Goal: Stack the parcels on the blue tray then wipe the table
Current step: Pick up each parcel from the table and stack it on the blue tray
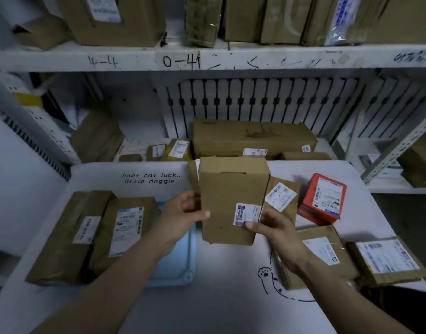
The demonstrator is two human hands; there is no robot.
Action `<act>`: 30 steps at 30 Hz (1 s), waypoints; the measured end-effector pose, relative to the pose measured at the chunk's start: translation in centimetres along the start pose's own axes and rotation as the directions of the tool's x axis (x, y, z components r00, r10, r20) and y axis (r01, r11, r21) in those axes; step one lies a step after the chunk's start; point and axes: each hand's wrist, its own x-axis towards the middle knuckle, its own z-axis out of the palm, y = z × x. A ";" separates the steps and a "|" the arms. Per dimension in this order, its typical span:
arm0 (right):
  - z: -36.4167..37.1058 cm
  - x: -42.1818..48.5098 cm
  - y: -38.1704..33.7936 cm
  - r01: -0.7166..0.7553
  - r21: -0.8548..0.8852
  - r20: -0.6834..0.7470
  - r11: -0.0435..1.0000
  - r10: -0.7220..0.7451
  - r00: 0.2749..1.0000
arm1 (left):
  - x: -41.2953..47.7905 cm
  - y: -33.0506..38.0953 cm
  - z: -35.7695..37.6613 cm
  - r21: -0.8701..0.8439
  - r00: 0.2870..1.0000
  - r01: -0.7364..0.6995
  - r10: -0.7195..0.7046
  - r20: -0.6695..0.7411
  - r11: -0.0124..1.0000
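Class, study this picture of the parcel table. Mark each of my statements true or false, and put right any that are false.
1. The left hand and the right hand both hold the brown box in their grip. True.
2. The red parcel lies in the blue tray. False: it lies on the table to the right, well apart from the tray.
3. A paw drawing is printed on the table cover. True.
4. The brown box bears no label. False: a white label sits on its front, by the right thumb.
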 end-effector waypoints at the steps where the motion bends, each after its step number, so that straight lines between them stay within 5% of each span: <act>1: 0.1 0.2 0.0 0.006 -0.019 0.001 1.000 -0.006 1.000 | 0.0 0.0 -0.2 -0.006 1.000 -0.010 0.010 -0.003 1.000; 12: 0.1 0.9 -0.4 0.054 -0.031 -0.008 0.998 -0.054 0.998 | 0.2 0.1 -0.6 -0.077 0.998 -0.061 0.061 -0.004 0.995; 23: -0.4 0.5 0.2 0.039 -0.005 0.000 0.999 -0.039 0.999 | 1.1 -1.2 -0.9 -0.381 0.989 0.148 -0.125 0.084 0.913; 30: 0.3 0.6 -1.3 0.185 -0.004 -0.095 0.983 -0.184 0.978 | 1.8 -1.7 0.0 -0.035 0.954 0.047 -0.056 -0.295 0.998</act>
